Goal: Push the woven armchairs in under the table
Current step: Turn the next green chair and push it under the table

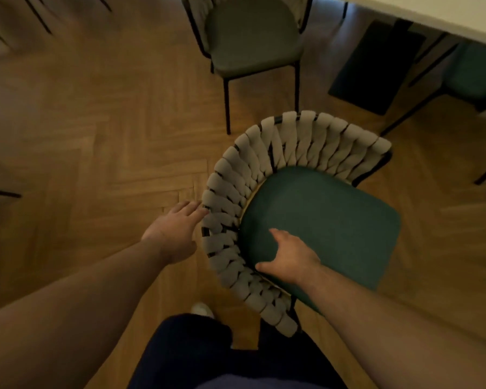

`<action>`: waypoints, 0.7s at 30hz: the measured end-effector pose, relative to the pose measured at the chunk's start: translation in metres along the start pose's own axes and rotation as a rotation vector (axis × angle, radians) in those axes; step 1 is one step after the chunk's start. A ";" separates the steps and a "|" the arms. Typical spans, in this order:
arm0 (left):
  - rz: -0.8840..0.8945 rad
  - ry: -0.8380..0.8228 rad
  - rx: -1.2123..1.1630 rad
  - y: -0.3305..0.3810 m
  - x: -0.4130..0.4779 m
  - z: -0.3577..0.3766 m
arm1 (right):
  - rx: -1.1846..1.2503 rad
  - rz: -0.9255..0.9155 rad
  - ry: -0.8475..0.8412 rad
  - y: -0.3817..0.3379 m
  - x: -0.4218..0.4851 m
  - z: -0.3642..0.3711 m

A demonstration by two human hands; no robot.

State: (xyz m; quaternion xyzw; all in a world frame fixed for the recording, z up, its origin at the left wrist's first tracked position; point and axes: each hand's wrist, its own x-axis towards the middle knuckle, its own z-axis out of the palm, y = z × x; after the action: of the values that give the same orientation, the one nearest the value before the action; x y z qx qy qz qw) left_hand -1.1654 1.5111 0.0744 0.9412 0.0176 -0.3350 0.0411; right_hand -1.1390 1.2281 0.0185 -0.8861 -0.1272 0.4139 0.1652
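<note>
We count three woven armchairs: nearest (306,209), second (253,35), third (477,71); one table (432,9); two hands: left (174,231), right (289,259).

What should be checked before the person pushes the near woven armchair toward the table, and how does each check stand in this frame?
1. Left hand on the near armchair: cannot tell; fingertips are at the outside of the woven back, with no closed grip visible.
2. Right hand holding the chair: not ok; it lies open over the green seat, inside the back.
3. Seat front pointed at the table: not ok; it faces right and the table lies up and to the right.
4. Floor between chair and table: not ok; a dark table base and thin dark legs stand there.
5. Second armchair clear of the route: ok; it stands apart, to the left.
</note>
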 end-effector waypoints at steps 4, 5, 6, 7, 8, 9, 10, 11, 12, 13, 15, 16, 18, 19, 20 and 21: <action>0.099 -0.030 0.105 -0.014 0.047 -0.044 | 0.099 0.063 0.008 -0.005 0.014 -0.001; 0.130 -0.026 0.135 -0.016 0.063 -0.057 | 0.121 0.092 0.005 -0.007 0.018 0.000; 0.171 -0.024 0.171 -0.016 0.079 -0.068 | 0.148 0.127 0.005 -0.008 0.022 0.001; 0.222 -0.020 0.215 -0.015 0.095 -0.078 | 0.182 0.170 0.011 -0.011 0.026 0.002; 0.275 -0.016 0.267 -0.012 0.111 -0.087 | 0.216 0.214 0.025 -0.013 0.030 0.003; 0.322 -0.019 0.319 -0.010 0.125 -0.095 | 0.248 0.254 0.041 -0.017 0.033 0.004; 0.369 -0.027 0.369 -0.006 0.138 -0.103 | 0.289 0.297 0.058 -0.022 0.034 0.005; 0.422 -0.037 0.418 -0.004 0.148 -0.109 | 0.341 0.338 0.073 -0.027 0.036 0.008; 0.479 -0.044 0.467 -0.002 0.158 -0.114 | 0.400 0.373 0.091 -0.033 0.036 0.012; 0.539 -0.033 0.512 0.000 0.167 -0.118 | 0.456 0.407 0.117 -0.040 0.038 0.018; 0.650 -0.005 0.626 0.001 0.184 -0.123 | 0.567 0.469 0.154 -0.056 0.041 0.030; 0.698 -0.008 0.678 0.002 0.192 -0.126 | 0.625 0.496 0.161 -0.064 0.042 0.037; 0.753 -0.013 0.757 0.006 0.200 -0.130 | 0.706 0.521 0.156 -0.080 0.045 0.052; 0.773 -0.013 0.799 0.010 0.202 -0.131 | 0.741 0.523 0.155 -0.090 0.046 0.060; 0.798 -0.011 0.842 0.013 0.206 -0.132 | 0.768 0.524 0.155 -0.097 0.048 0.067; 0.826 -0.006 0.883 0.017 0.209 -0.132 | 0.780 0.524 0.157 -0.103 0.052 0.073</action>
State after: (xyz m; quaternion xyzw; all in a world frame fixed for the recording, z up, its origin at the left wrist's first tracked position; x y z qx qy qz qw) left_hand -0.9193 1.5073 0.0447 0.7973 -0.4902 -0.2698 -0.2265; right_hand -1.1720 1.3545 -0.0201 -0.7888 0.2784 0.3903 0.3846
